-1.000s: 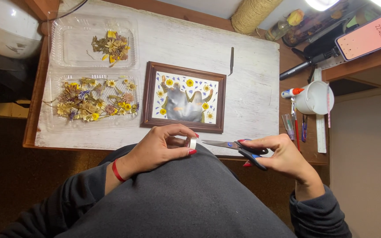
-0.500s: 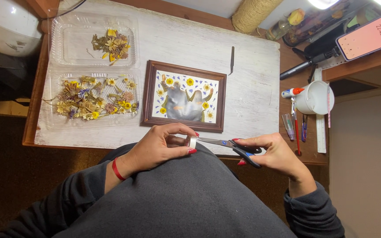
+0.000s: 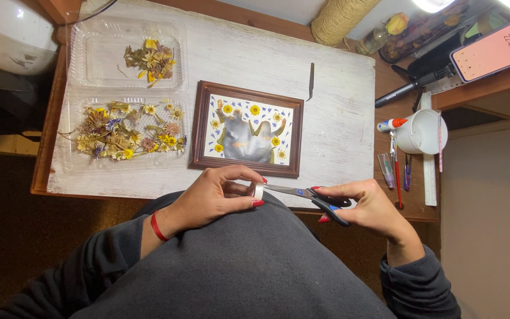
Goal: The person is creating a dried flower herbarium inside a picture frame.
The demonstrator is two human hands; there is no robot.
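While the left hand (image 3: 211,198) curls closed around a small white roll of tape (image 3: 258,190), pinching it between thumb and fingertips just above the near edge of the whitewashed wooden bench (image 3: 337,112), the right hand (image 3: 366,207) is closed through the dark loops of a pair of steel-bladed scissors (image 3: 308,196), whose tips point at the roll and appear to touch it. Whether the blades are parted cannot be told at this size. Both hands hang over the person's dark grey lap, clear of the bench surface. Behind them, near the bench's front edge, lies a brown wooden picture frame (image 3: 199,127) holding a grey figure ringed with pressed yellow and blue flowers. To its left sits an opened clear plastic clamshell tray (image 3: 84,65) with loose dried flowers in both halves. Slim dark tweezers (image 3: 311,80) rest beyond the frame, and a white cup (image 3: 423,131) stands at the right with pens beside it. Risk assessment: the blade tips sit very close to the left fingertips, so a closing cut could nick a finger if the roll turns in the grip. A strip of tape, if one is drawn out, could fold onto itself or stick to the blades. The roll, held over the lap, could drop to the floor if the pinch loosens.
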